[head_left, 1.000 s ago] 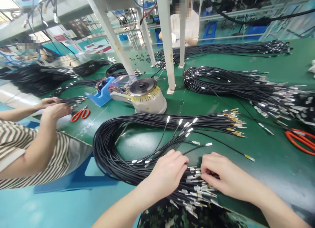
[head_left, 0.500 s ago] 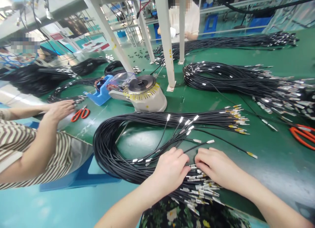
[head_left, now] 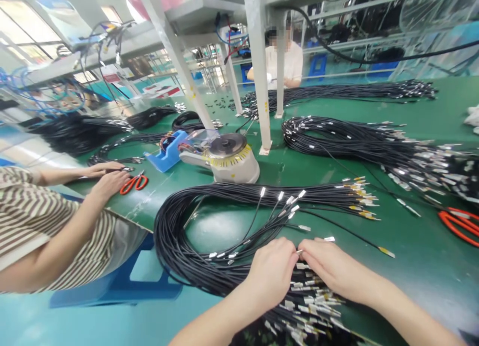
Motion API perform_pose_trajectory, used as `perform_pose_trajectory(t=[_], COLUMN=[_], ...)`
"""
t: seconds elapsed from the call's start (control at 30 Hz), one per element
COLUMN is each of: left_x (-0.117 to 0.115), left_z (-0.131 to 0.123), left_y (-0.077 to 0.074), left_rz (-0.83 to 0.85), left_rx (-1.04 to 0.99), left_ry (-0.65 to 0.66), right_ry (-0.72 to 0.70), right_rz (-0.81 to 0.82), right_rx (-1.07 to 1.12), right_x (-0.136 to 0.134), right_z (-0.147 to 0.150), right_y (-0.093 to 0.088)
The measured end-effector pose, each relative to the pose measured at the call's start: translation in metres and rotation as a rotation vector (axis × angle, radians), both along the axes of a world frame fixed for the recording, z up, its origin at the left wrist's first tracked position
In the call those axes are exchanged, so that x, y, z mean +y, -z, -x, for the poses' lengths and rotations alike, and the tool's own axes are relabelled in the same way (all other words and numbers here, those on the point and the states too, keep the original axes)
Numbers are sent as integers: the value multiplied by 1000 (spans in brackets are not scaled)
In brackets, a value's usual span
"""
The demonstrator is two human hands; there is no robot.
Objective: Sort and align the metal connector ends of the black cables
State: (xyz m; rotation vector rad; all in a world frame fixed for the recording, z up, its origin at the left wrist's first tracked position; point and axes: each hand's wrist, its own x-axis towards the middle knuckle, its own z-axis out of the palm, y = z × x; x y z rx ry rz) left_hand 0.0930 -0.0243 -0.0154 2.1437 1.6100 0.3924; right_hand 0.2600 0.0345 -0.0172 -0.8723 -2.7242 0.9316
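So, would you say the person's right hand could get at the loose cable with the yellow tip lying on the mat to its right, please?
Probably yes. The right hand rests on the cable ends, and the yellow-tipped cable lies on the bare green mat just to its right, with nothing lying between them.

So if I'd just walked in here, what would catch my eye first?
Probably the big loop of black cables lying on the green table, its metal-tipped ends gathered under the left hand and right hand at the near edge. Behind it stands a round tape dispenser, and red scissors lie beside a co-worker's hand to the left.
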Motion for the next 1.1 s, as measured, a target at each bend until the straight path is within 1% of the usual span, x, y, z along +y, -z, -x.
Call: perform_pose_trajectory(t=[0.17, 0.5, 0.7, 0.8, 0.87, 0.93, 1.0, 1.1], left_x=[0, 0, -2, -3, -3, -2, 0, 4], left_z=[-2, -4, -5, -5, -3, -1, 2, 3], left_y=[7, 16, 20, 20, 17, 13, 9, 8], left_rz=[-45, -114, -131, -130, -134, -150, -173, -188], left_rx=[-19, -45, -51, -87, -139, -207, -266, -279], left_ry=[1, -20, -27, -34, -59, -111, -163, -188], right_ry=[-2, 18, 25, 50, 64, 70, 78, 129], right_rz=[-51, -33, -8, 24, 89, 185, 244, 208], right_rx=[-47, -34, -22, 21, 88, 158, 186, 193], right_x=[-1, -2, -3, -2, -1, 0, 1, 2], right_z=[2, 2, 3, 3, 0, -5, -12, -20], right_y=[3, 4, 6, 6, 3, -1, -4, -4])
